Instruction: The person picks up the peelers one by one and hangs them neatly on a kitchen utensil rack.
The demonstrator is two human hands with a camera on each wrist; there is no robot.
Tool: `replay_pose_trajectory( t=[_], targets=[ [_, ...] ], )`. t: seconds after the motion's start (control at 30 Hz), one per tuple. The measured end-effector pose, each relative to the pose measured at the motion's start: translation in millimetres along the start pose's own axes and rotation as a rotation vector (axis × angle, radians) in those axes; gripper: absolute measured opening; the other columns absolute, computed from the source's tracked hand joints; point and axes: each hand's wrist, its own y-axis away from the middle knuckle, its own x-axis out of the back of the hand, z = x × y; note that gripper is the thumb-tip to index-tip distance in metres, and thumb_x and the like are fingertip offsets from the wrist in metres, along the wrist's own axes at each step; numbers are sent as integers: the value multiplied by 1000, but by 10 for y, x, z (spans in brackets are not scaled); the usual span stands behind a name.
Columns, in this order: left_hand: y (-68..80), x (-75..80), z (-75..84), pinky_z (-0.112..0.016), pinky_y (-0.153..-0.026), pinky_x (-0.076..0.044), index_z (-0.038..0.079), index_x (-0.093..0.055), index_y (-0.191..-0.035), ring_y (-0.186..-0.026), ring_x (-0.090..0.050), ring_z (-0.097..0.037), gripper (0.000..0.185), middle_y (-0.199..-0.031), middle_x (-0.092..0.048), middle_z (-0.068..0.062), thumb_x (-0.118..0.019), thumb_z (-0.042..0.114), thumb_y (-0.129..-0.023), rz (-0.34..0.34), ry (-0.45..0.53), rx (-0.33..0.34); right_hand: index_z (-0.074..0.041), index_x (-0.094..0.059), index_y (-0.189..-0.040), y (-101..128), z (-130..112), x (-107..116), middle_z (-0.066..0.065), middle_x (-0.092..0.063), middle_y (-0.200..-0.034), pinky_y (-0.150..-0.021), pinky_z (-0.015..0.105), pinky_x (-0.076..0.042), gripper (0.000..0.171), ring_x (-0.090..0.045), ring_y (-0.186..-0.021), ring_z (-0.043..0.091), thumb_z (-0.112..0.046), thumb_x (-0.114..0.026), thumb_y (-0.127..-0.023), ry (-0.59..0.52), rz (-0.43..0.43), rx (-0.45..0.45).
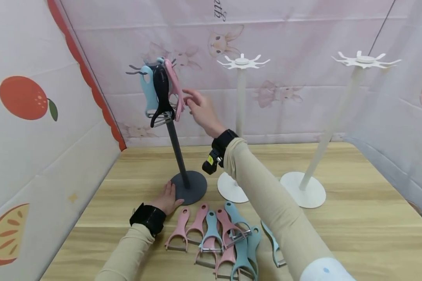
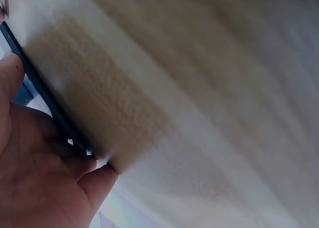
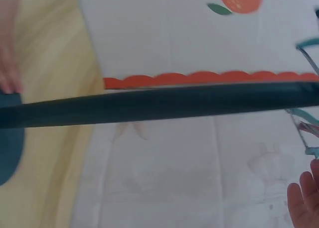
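My left hand [image 1: 166, 200] rests against the round base [image 1: 193, 193] of the dark grey stand, fingers at its left edge; the left wrist view shows fingertips touching that thin dark edge. Beside the stand's top, my right hand [image 1: 204, 112] is raised with fingers loosely extended, close to a hanging pink peeler [image 1: 174, 84]; whether they touch is unclear. A black peeler [image 1: 161, 88] and a light blue peeler [image 1: 149, 89] also hang from the hooks. In the right wrist view the dark pole [image 3: 164, 106] crosses the picture, and fingertips [image 3: 299, 200] show at the lower right.
Several pink and blue peelers [image 1: 211, 230] lie in a loose pile on the wooden table [image 1: 358, 234], one blue peeler [image 1: 272, 244] partly beside my right sleeve. Two white hook stands, a middle one [image 1: 241, 89] and a right one [image 1: 328, 132], stand behind and to the right.
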Motion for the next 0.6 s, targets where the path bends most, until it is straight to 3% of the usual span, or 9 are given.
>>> replay_pose_trajectory(
  t=[0.13,0.33,0.6],
  targets=[
    [-4,6,5,-48,-106,-18,-20,-17,-134,-132,-9,-45,67,-141,-7,-38,-44,28,-96,-5,5,-6,-4,-42,-134,240,112,41,14,-57,-116,-81,32,-46,37,-52,-104,21,-8,-40,-97,35,-34,-15],
    [9,50,16,-49,-105,-18,-23,-17,-133,-131,-9,-47,67,-140,-7,-40,-44,26,-96,-3,7,-42,-4,-45,-132,603,237,172,11,-58,-117,-84,28,-44,37,-53,-104,17,-14,-44,-96,208,-122,32],
    [-7,46,24,-51,-104,-19,-24,-17,-132,-130,-10,-48,67,-139,-7,-42,-44,27,-96,-10,9,-64,-1,-44,-132,1151,465,449,14,-56,-119,-82,30,-47,40,-55,-105,21,-18,-47,-95,461,-384,93]
  ],
)
